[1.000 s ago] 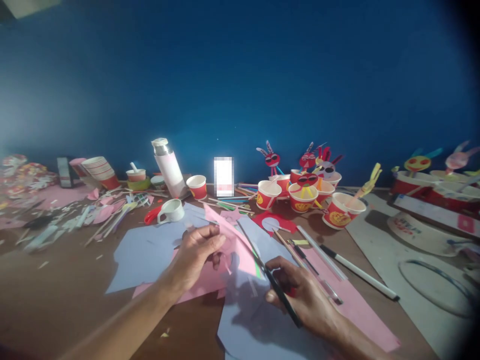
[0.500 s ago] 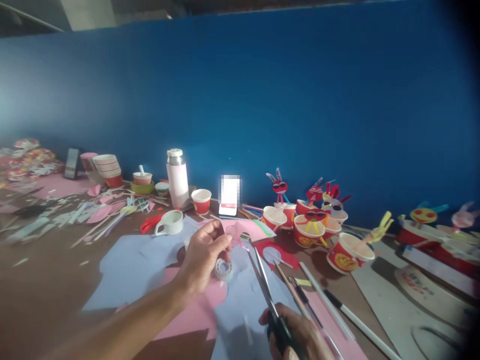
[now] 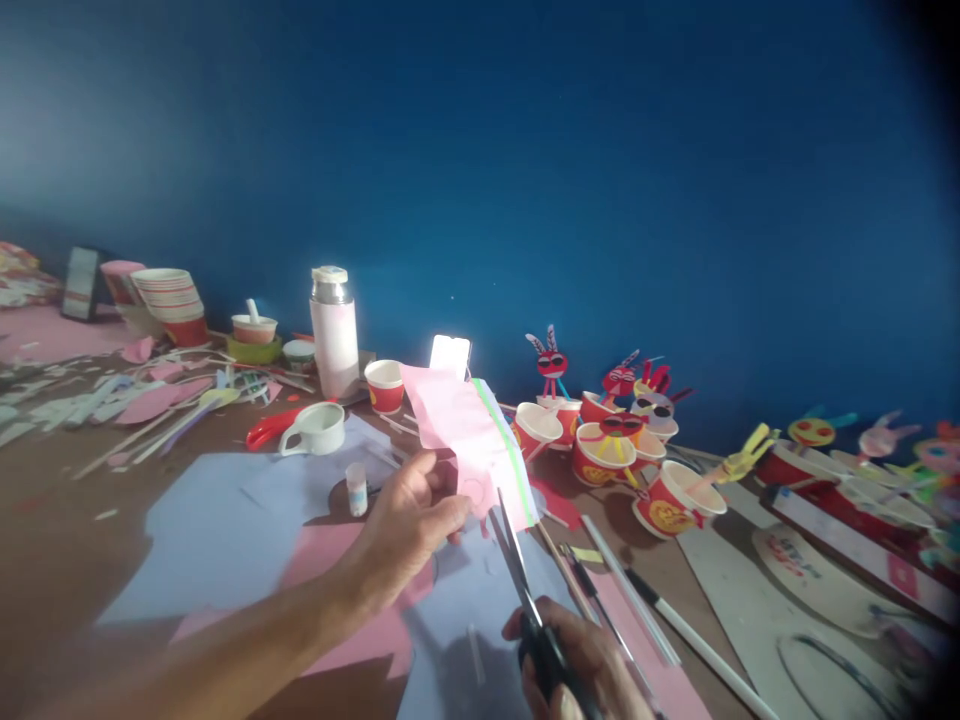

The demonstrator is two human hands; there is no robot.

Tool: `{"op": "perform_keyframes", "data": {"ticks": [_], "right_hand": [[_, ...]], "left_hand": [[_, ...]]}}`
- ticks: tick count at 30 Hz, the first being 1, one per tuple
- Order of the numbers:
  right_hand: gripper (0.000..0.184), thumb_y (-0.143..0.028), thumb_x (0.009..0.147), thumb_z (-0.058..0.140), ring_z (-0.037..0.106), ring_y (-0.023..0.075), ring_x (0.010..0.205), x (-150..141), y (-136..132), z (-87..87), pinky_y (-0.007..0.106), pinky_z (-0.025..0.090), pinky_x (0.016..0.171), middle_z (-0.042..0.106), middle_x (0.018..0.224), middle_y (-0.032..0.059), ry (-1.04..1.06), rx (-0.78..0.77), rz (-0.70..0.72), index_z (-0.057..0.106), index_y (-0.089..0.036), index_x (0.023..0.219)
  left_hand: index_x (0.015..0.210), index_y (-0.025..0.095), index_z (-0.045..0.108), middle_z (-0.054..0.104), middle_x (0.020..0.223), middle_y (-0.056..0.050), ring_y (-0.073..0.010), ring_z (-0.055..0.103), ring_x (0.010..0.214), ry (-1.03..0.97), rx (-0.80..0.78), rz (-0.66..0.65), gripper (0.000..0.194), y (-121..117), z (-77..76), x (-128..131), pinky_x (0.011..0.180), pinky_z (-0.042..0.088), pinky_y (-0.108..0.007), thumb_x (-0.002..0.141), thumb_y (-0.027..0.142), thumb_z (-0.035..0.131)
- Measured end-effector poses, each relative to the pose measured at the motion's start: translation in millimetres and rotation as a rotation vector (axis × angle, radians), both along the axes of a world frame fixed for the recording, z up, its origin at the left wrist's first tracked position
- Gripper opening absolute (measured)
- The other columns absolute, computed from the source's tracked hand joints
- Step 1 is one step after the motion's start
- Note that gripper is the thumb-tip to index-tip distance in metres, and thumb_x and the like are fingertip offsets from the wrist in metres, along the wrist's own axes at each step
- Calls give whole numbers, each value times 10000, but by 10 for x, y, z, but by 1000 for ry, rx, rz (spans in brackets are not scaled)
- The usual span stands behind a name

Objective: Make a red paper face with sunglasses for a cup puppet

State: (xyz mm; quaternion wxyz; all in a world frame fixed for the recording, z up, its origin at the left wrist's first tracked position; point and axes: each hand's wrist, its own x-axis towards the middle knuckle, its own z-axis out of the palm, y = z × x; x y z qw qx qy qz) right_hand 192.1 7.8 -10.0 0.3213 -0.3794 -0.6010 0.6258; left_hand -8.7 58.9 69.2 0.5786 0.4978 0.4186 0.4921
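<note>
Nearest you, your right grip (image 3: 589,660) is curled round the black handles of the scissors (image 3: 534,615), whose blades stand slightly parted and point away from you. If that wrist rolls, the tips would swing toward your other hand. Just beyond, your left grip (image 3: 416,510) pinches the sheet (image 3: 454,420) by its lower edge, holding it up in the air over the counter (image 3: 240,430). Your left thumb (image 3: 459,515) lies near the blade tips, so closing them with the thumb there could nick it; I cannot tell whether the tips touch the sheet.

The sheet is held at that one edge only, and its far part has no hand on it. It could bend or twist as the blades bite, and a cut would then wander, perhaps into the green stripe (image 3: 505,432) along its right side.

Beneath lies the blue paper (image 3: 225,525), which a low blade could catch. To your right, the marker (image 3: 697,625) could roll if your sleeve or forearm brushed it. Left of the sheet, the small vial (image 3: 357,492) stands upright near your left wrist and might tip if you pulled that arm back carelessly.

Farther off, the sheet overlaps your view of the red cup (image 3: 385,390) and the phone (image 3: 450,354); reaching forward with it could knock either, since it hides part of both.
</note>
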Motion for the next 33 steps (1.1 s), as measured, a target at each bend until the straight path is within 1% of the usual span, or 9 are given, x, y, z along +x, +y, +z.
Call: {"op": "perform_keyframes", "data": {"ticks": [2,5,7,11,15,19,22,28,33], "right_hand": [[670,-735,639,595,304,53,460,-4,3,-14,183,221,427,398,534,-65,48,-5,24,544,-150,963],[653,-709,654,607,363,63,469,1,-10,-39,177,277,434,434,560,-53,82,-17,37,517,-155,989],[608,-677,693,598,392,73,477,14,-19,-57,179,314,440,469,573,-38,58,22,42,510,-158,997],[567,-656,736,563,413,77,463,38,-33,-90,178,329,431,495,578,-27,28,104,19,522,-161,1009],[575,-673,727,557,417,74,430,24,-55,-51,178,325,418,497,537,-28,-3,132,-15,549,-151,969],[644,-723,676,567,412,72,424,-8,-78,54,189,332,427,494,514,-29,-23,77,-58,567,-134,934],[637,-701,665,604,412,69,429,-18,-90,97,190,323,432,503,515,-27,10,28,-64,574,-126,938],[609,-671,682,617,402,62,410,-14,-101,85,186,292,417,503,505,-30,46,11,-77,578,-124,946],[648,-683,636,643,386,62,395,-22,-101,93,196,306,403,491,512,-28,50,-39,-76,580,-116,944]], "left_hand": [[950,148,504,619,763,-13,-88,496,576,15,-6,-23,248,-24,-19,23,518,400,-206,723,200,589],[937,151,492,611,800,-34,-125,526,652,18,1,-64,237,-75,-65,69,537,421,-233,746,252,589],[905,158,482,581,774,-22,-139,529,662,10,0,-84,217,-112,-92,97,545,429,-251,750,269,588],[786,168,467,509,694,9,-132,505,621,22,-15,-90,146,-162,-114,129,549,438,-268,726,242,577],[774,167,473,530,716,-4,-131,504,626,16,-11,-105,132,-175,-111,131,553,443,-271,732,246,571],[794,164,492,511,691,7,-131,502,619,11,-8,-102,128,-173,-105,122,547,448,-273,731,241,572],[805,158,505,538,706,-1,-123,494,606,12,-20,-102,128,-166,-100,109,548,446,-272,701,207,560],[820,166,494,564,735,-9,-128,514,621,-18,-27,-128,148,-145,-100,85,549,443,-271,688,190,557],[863,160,496,546,723,0,-123,507,604,-20,-30,-137,178,-146,-92,80,549,431,-276,695,190,550]]}}
